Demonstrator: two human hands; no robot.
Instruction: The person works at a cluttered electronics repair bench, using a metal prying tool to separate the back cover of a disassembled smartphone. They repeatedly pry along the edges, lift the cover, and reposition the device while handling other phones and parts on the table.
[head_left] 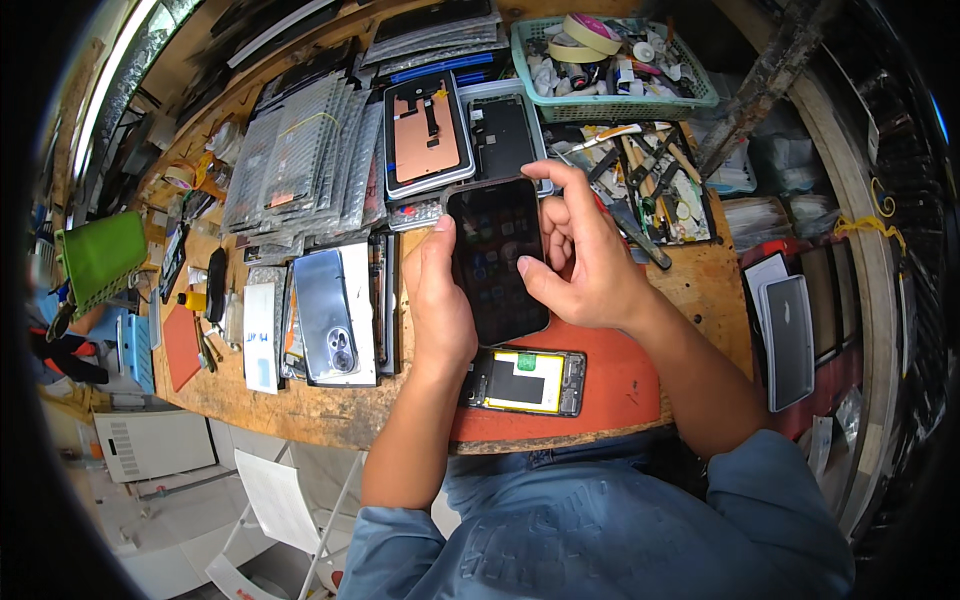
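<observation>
A black smartphone (497, 260) is held upright above the bench, its dim screen showing faint app icons. My left hand (440, 300) grips its left edge, the thumb lying along the side and the other fingers hidden behind. Around the right side, my right hand (585, 250) holds the phone too, index finger at the top corner and thumb at the right edge of the screen. Below the phone lies an opened phone body (528, 382) with its inner parts and a green sticker showing, resting on a red mat (620, 380).
Stacks of bubble-wrapped panels (300, 165) fill the back left. Behind the phone sits a tray with a copper-coloured screen part (425, 130). A teal basket (620, 108) of tape and oddments stands at the back right, near a tray of hand tools (650, 185). A blue-grey phone back (327, 315) lies left.
</observation>
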